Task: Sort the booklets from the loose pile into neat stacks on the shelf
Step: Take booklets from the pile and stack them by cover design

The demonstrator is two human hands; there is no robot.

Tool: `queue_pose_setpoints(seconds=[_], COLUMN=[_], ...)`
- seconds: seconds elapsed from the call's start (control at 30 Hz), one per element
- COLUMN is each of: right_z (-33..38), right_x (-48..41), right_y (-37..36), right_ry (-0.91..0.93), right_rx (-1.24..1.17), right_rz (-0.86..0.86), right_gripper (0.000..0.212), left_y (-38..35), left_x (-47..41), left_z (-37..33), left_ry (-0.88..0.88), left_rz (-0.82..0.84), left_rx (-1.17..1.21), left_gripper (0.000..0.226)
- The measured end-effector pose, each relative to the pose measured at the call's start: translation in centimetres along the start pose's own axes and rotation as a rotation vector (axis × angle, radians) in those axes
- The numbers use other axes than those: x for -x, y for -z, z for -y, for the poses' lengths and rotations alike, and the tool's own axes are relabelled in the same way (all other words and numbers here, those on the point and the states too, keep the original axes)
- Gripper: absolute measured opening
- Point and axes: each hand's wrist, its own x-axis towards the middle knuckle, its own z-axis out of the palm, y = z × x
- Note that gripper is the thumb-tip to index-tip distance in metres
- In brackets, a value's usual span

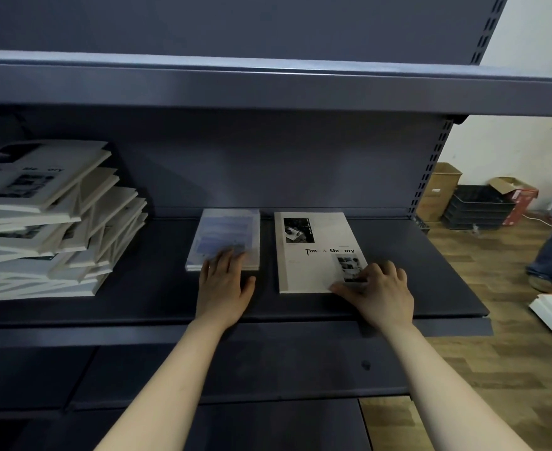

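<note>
On the shelf (430,288), "Time & Memory" booklet (313,255) under right hand (378,288)

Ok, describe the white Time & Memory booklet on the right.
The white booklet is a slim softcover, closed, lying flat and face up on the dark shelf. The cover shows black title lettering, a dark photo top left and a smaller one lower right. The right hand has bent fingers on its near right corner, partly hiding that photo. A gap separates it from the blue booklet.
</note>
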Motion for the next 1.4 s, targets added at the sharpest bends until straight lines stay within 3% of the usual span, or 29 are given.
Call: queue_pose_setpoints(seconds=[0.17, 0.4, 0.5, 0.83, 1.17, 1.4], right_z=[1.1, 9.6, 14.9, 29.7, 39.8, 45.2], right_x=[0.0, -2.5, -2.9, -1.6, 0.4, 1.8], right_y=[0.5, 2.3, 2.8, 3.3, 1.5, 1.2], right_ry=[0.006, 0.189, 0.281, 0.437, 0.487, 0.373], right_rx=[0.007, -0.281, -0.356, -0.49, -0.625, -0.673], right_rz=[-0.066, -0.017, 0.048, 0.149, 0.186, 0.275], right_gripper=[0.06, 0.033, 0.023, 0.017, 0.019, 0.047], left_y=[1.6, 7.6, 11.1, 21.4, 27.9, 30.2], left_x=[0.3, 0.1, -0.4, -0.1, 1.8, 3.1], left_z=[-0.1, 1.1, 2.2, 9.1, 20.1, 26.9], left_ry=[0.033, 0.028, 0.014, 0.006, 0.171, 0.235], left_rz=[0.014, -0.041, -0.106, -0.369, -0.395, -0.414], left_rx=[0.071, 0.127, 0.122, -0.049, -0.034, -0.012], left_gripper=[0.057, 0.057, 0.054, 0.045, 0.037, 0.035])
